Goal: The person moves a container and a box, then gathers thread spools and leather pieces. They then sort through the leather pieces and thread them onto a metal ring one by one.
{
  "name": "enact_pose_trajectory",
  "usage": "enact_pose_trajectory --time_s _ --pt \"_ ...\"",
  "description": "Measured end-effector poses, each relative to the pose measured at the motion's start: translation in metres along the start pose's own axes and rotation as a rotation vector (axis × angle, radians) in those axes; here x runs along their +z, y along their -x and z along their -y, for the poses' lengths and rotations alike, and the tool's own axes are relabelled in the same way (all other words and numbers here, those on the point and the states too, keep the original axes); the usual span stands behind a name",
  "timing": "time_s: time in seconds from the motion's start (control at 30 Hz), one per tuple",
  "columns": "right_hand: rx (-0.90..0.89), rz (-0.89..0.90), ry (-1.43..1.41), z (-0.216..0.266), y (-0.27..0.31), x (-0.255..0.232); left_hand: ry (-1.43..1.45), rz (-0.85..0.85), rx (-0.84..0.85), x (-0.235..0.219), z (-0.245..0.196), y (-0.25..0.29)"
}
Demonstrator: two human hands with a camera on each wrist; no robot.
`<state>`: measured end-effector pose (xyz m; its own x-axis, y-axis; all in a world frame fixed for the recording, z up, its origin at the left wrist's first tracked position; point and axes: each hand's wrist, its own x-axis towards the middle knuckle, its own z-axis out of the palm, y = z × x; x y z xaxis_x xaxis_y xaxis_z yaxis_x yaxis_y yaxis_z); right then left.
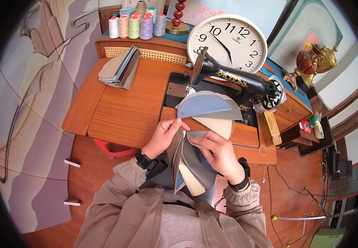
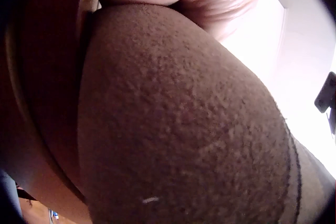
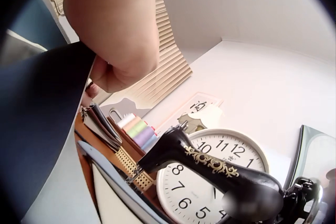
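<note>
In the head view my left hand (image 1: 165, 136) pinches the upper edge of a fanned bundle of half-round, leather-like pieces (image 1: 192, 167), held above my lap in grey, beige, blue and brown. A brown piece with a fuzzy, suede-like face (image 2: 184, 113) fills much of the left wrist view, below the hand. My right hand (image 1: 217, 155) pinches a grey half-round piece (image 1: 196, 135) at the top of the bundle. Beneath that hand, a dark blue piece (image 3: 47, 108) hangs in the right wrist view. More half-round pieces, with a blue one (image 1: 201, 106) uppermost, lie by the sewing machine's needle.
A black sewing machine (image 1: 237, 78) stands on the wooden table (image 1: 125, 111). Another stack of half-round pieces (image 1: 119, 68) lies at the back left. Behind are thread spools (image 1: 135, 27) and a round clock (image 1: 245, 41); a yellow box (image 1: 270, 128) is at right.
</note>
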<state>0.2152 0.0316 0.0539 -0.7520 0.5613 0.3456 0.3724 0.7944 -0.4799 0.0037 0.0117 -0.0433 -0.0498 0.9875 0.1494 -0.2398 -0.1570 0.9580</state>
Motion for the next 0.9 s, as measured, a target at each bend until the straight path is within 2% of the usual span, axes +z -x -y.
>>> enact_pose_trajectory --time_s 0.1,0.17,0.23,0.33,0.4,0.43,0.5,0.63,0.9 --pt "-0.010 -0.003 -0.041 -0.004 0.005 0.008 -0.001 -0.037 0.043 0.007 -0.003 0.000" --pt "-0.086 -0.010 -0.037 -0.002 0.007 0.014 -0.005 -0.019 0.046 0.006 -0.003 0.001" --pt "-0.062 0.022 -0.062 0.004 0.008 0.013 -0.009 -0.001 0.050 0.003 -0.001 0.001" --pt "0.000 0.107 -0.127 0.008 0.009 0.009 -0.048 0.087 0.086 -0.003 0.004 -0.001" --pt "0.136 -0.023 -0.444 0.003 0.015 0.014 -0.053 0.068 0.095 -0.003 0.005 -0.001" --pt "0.136 -0.021 -0.444 0.000 0.015 0.014 -0.053 0.067 0.095 -0.003 0.005 -0.002" --pt "0.317 -0.037 -0.558 -0.006 0.016 0.012 -0.079 0.051 0.109 -0.002 0.006 -0.002" --pt "0.282 -0.120 -0.630 -0.010 0.005 0.019 -0.085 0.035 0.064 -0.001 0.003 0.000" --pt "0.333 -0.074 -0.704 -0.022 -0.008 0.025 -0.061 -0.011 0.075 0.000 0.010 -0.001"
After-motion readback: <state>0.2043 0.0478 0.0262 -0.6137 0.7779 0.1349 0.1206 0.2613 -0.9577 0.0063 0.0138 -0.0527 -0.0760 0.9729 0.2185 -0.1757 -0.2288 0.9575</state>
